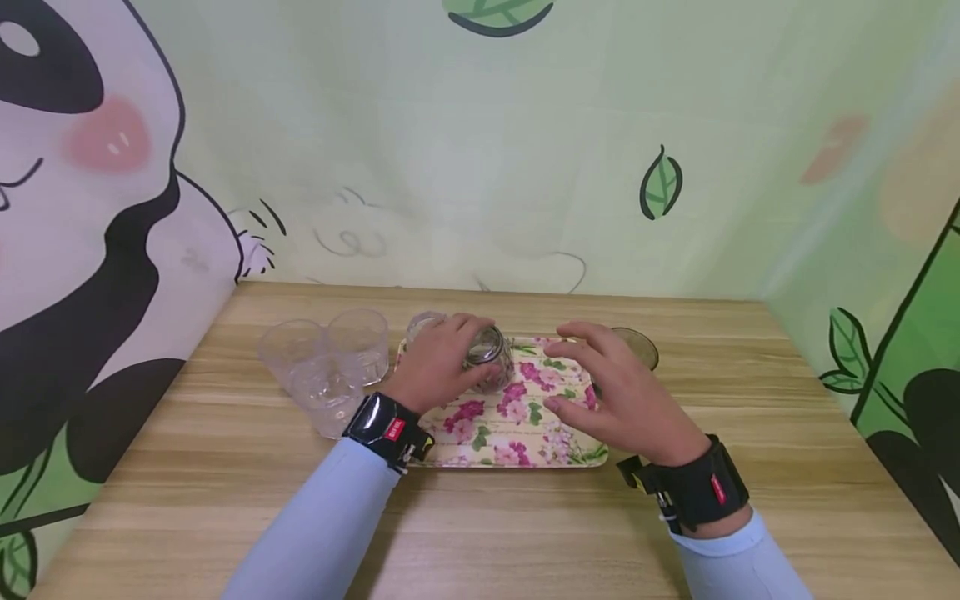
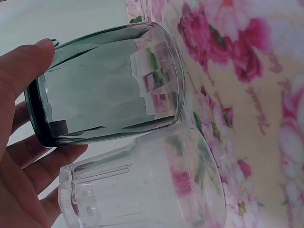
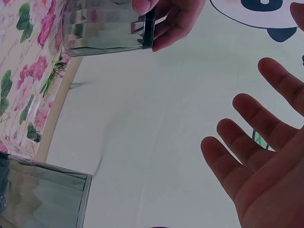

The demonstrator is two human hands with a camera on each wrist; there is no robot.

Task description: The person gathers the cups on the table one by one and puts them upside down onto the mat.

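My left hand [image 1: 442, 358] grips a smoky green glass tumbler [image 2: 109, 85] near its base, thumb on one side and fingers on the other. This tumbler stands upside down, its rim at the flowered tray [image 1: 480, 437]. Close beside it is a clear glass tumbler [image 2: 147, 185], also rim down; in the head view my left hand partly covers it. My right hand [image 1: 622, 396] is held over the tray's right side with fingers spread and nothing in them. Behind it, to the right, another smoky glass [image 1: 639, 346] is partly hidden by the fingers.
Three clear glasses [image 1: 360, 343] stand close together on the wooden table [image 1: 225, 467], left of the tray. A printed cloth backdrop [image 1: 450, 167] rises behind the table and along its sides.
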